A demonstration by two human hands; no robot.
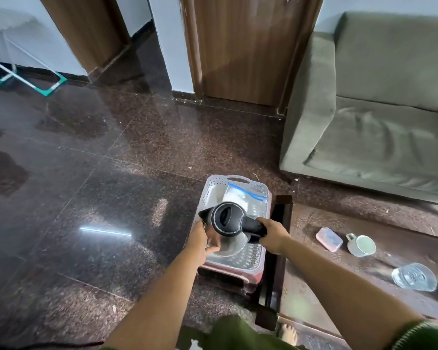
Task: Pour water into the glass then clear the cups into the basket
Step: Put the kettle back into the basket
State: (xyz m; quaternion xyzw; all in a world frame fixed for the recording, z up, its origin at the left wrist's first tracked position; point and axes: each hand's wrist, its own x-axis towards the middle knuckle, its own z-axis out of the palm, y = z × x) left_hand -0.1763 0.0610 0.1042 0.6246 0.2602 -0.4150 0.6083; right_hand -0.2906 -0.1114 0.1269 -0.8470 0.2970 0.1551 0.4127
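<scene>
From the head camera, the right hand (273, 234) has its fingers wrapped round the black handle of a kettle (229, 227), holding it in the air over a white perforated basket (248, 260). The kettle has a black lid with a grey ring, a black spout pointing left, and a shiny steel body below. The left hand (202, 242) is at the kettle's left side under the spout, fingers curled round something clear that looks like a glass (214, 242); it is mostly lost against the steel, so its shape is hard to make out. No stream of water can be made out.

The basket stands on a pink stool (240, 276) on the dark speckled floor (99, 198), just beside the low dark table (339, 281). Inside the basket lies a clear bag (245, 195) with a blue strip, partly hidden by the kettle.

On the table, well apart from the basket, sit a pale mug (362, 245), a small pink box (329, 239) just beside it, and a ribbed clear glass dish (414, 277) near the right edge. A dark thing past the dish is cut off by the frame. A grey-green sofa (379, 97) stands behind the table.

No writing or brand can be read anywhere.
</scene>
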